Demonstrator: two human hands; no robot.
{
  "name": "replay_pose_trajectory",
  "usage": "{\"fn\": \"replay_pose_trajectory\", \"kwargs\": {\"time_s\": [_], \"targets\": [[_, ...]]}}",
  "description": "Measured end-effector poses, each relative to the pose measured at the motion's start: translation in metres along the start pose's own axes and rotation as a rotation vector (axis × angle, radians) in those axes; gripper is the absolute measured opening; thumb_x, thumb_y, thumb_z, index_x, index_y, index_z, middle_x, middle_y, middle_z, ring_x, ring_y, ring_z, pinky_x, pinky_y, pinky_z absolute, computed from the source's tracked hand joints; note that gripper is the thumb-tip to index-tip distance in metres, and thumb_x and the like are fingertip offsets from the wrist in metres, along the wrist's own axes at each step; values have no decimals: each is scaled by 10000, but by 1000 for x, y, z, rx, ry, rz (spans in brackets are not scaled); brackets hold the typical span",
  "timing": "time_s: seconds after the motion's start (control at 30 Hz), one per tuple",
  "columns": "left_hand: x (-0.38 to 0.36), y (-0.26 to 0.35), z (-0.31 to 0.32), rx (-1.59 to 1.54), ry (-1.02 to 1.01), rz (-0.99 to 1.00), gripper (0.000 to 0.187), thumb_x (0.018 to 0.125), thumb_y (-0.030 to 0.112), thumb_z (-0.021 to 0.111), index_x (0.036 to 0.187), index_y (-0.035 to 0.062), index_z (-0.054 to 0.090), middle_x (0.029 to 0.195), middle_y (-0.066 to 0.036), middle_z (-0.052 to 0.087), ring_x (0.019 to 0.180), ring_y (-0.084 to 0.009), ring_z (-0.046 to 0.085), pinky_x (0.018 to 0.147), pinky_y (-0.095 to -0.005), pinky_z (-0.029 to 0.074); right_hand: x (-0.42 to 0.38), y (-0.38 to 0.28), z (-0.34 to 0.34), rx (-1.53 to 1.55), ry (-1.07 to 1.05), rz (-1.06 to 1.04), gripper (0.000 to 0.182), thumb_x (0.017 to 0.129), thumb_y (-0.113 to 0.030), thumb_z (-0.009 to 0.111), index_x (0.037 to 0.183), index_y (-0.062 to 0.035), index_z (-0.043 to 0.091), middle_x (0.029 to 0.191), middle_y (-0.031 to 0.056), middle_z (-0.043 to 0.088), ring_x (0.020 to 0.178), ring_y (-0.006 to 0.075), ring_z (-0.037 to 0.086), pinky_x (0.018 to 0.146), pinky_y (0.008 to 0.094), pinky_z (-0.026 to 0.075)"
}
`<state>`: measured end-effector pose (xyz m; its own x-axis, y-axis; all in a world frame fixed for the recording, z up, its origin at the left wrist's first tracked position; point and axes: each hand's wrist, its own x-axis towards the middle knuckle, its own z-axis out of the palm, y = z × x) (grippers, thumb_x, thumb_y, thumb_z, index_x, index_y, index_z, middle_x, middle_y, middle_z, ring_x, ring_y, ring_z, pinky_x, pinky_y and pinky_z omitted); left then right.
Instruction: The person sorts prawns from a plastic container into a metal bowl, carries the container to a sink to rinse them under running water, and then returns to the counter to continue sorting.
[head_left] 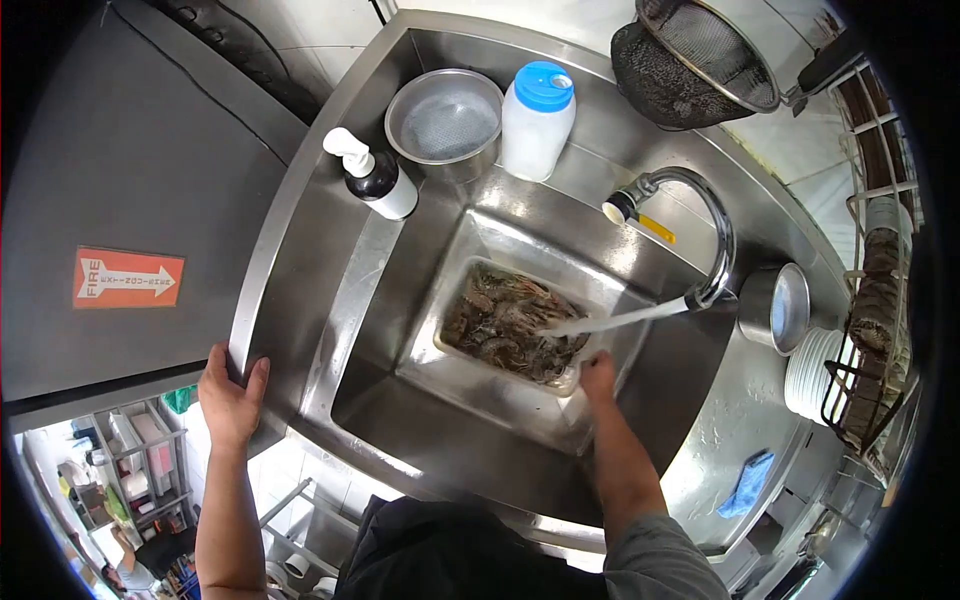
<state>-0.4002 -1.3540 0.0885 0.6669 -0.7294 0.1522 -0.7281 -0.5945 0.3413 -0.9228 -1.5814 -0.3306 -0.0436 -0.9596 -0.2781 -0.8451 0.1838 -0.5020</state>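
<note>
Rinse water running. Clock directions from the tray centre, 12 at the top of the view.

Whole shrimp [510, 320] heaped in a rectangular tray [438, 343], which sits down in the steel sink [385, 400]. Water stream [635, 319] comes from the gooseneck faucet [722, 225] at 2 o'clock and hits the right side of the heap.

Right hand [598, 377]: at 4 o'clock, clenched, right by the tray's near-right corner. Can't tell if the rim is actually in the grip.
Left hand [232, 395]: out at 8 o'clock, clamped on the sink's outer edge, thumb inside, fingers outside.

Around it: pump bottle [385, 185] between 10 and 11, steel pan [395, 125] at 11, blue-capped bottle [537, 130] at 12, stacked plates [812, 375] between 3 and 4, blue cloth [748, 485] at 4.

Risks, my read:
- Flow left on with the tray full: overflow, lighter shrimp float over the rim into the sink.
- Jet off-centre: could push the heap left, or splash if it catches the rim.
- One-sided hold on a wet corner: tray could tilt or slide, spilling shrimp.
- Spiny heads and legs near the knuckles: prick hazard if fingers go in blind.
</note>
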Motion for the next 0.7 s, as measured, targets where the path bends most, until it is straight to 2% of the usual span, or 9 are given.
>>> {"fn": "replay_pose_trajectory", "kwargs": {"time_s": [0.03,0.13,0.17,0.27,0.3,0.4,0.5,0.6,0.7], "targets": [[1,-1,1,3,-2,2,404,893,275,830,1124,5,639,879,-215,707,778,-395,703,746,-442,547,9,4,-15,42,-73,66,187,869,-115,729,1016,-27,655,910,251,722,902,485,706,790,556,547],[3,0,1,-2,0,15,408,894,277,829,1131,5,639,894,-214,712,798,-396,711,758,-440,552,18,8,10,0,113,105,175,860,-115,743,980,-25,652,899,250,718,867,479,703,771,541,548],[1,1,1,-7,-1,17,409,895,278,828,1133,5,639,899,-214,714,804,-396,713,761,-439,554,7,-10,10,-49,111,83,179,860,-132,758,944,-22,645,906,254,722,857,477,705,769,523,559],[1,-1,2,18,1,4,410,894,278,826,1135,5,638,909,-212,716,818,-388,720,768,-440,554,-6,-15,-12,60,22,-80,167,876,-133,730,916,-11,624,827,240,707,850,476,707,753,550,554],[1,0,0,33,-5,-12,410,893,278,826,1133,5,638,905,-210,717,817,-387,722,765,-440,555,11,-6,-14,105,-4,9,164,875,-138,729,911,-18,623,865,249,707,881,469,705,779,533,555],[1,7,-2,46,-12,-34,407,889,277,828,1128,7,639,890,-204,718,801,-379,725,751,-437,557,21,-5,-16,66,76,84,161,869,-127,733,919,-16,627,866,244,709,869,464,708,771,512,559],[1,3,1,-10,7,-18,390,889,268,829,1114,12,640,848,-189,712,736,-350,706,718,-420,553,6,-17,-6,-7,29,-25,165,862,-123,737,935,-13,639,864,233,715,848,462,711,763,510,559],[1,1,2,32,31,26,393,891,270,830,1111,7,638,831,-190,705,715,-341,691,708,-414,548,26,-1,-27,58,-9,47,165,858,-124,734,947,-15,649,863,245,708,859,458,712,775,506,558],[2,7,0,57,16,5,397,894,272,831,1107,2,633,825,-192,699,708,-340,685,701,-413,543,34,-5,-13,-10,93,81,163,859,-123,729,946,-11,647,875,251,706,867,447,712,785,500,555]]}}
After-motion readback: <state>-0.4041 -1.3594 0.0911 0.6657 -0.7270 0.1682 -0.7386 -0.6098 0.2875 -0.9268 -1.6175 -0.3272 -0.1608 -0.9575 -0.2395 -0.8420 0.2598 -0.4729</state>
